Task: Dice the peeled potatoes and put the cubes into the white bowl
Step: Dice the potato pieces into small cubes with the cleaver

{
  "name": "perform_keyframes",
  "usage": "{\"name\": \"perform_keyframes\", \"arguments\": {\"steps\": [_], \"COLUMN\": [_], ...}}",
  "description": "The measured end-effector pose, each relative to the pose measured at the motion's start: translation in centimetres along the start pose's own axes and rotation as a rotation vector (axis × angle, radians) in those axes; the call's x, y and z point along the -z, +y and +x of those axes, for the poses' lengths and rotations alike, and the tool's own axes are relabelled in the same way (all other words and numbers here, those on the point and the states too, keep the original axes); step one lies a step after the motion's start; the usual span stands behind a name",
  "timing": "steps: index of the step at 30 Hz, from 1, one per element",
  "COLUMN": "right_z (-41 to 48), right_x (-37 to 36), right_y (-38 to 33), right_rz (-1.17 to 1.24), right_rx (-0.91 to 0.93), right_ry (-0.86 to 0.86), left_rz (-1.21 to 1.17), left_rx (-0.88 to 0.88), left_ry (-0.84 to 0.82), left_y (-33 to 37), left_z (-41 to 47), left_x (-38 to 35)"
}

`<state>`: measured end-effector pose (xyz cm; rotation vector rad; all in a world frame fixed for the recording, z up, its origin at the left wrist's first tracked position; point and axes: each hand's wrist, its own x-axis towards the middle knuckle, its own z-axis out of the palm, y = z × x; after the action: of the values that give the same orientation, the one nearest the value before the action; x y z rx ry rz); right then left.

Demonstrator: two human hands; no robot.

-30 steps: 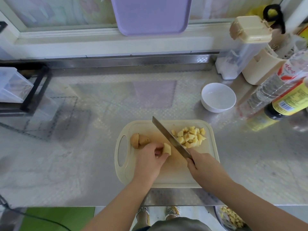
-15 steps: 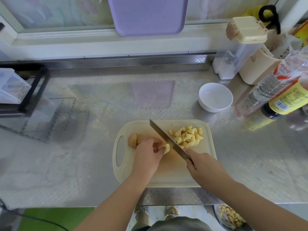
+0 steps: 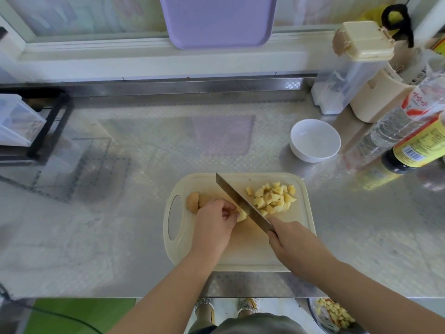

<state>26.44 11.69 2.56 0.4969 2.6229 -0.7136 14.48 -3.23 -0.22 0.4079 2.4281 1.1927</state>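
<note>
A cream cutting board (image 3: 240,254) lies at the counter's front. My left hand (image 3: 213,225) pinches a small potato piece (image 3: 241,215) on it. My right hand (image 3: 290,239) grips the handle of a knife (image 3: 240,201), whose blade runs diagonally and meets that piece. A pile of yellow potato cubes (image 3: 273,198) sits right of the blade. A brownish potato chunk (image 3: 193,201) lies left of my left hand. The white bowl (image 3: 315,140) stands empty behind the board to the right.
Bottles (image 3: 414,143), a beige holder (image 3: 375,102) and a clear lidded container (image 3: 346,75) crowd the back right. A black rack with a clear box (image 3: 36,126) stands at the left. A purple tray (image 3: 216,20) leans on the window. A bowl of scraps (image 3: 334,314) sits below the counter edge.
The knife blade has come down and to the left onto the piece that my left hand holds. My left hand stayed in place on the board.
</note>
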Motion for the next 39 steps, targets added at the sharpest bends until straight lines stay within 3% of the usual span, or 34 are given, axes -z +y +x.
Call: {"name": "perform_keyframes", "arguments": {"steps": [11, 17, 39], "right_z": [1.4, 1.6, 0.4], "right_x": [-1.3, -0.9, -1.1], "right_y": [-0.8, -0.8, -1.0], "right_rz": [-0.032, 0.156, 0.086], "right_rx": [-0.053, -0.123, -0.039], "right_ry": [-0.033, 0.043, 0.024], "left_rz": [0.021, 0.053, 0.117], "left_rx": [-0.032, -0.070, -0.146], "left_ry": [0.017, -0.008, 0.068], "left_y": [-0.3, -1.1, -2.0], "left_z": [-0.4, -1.2, -1.4], "left_x": [0.0, 0.1, -0.5]}}
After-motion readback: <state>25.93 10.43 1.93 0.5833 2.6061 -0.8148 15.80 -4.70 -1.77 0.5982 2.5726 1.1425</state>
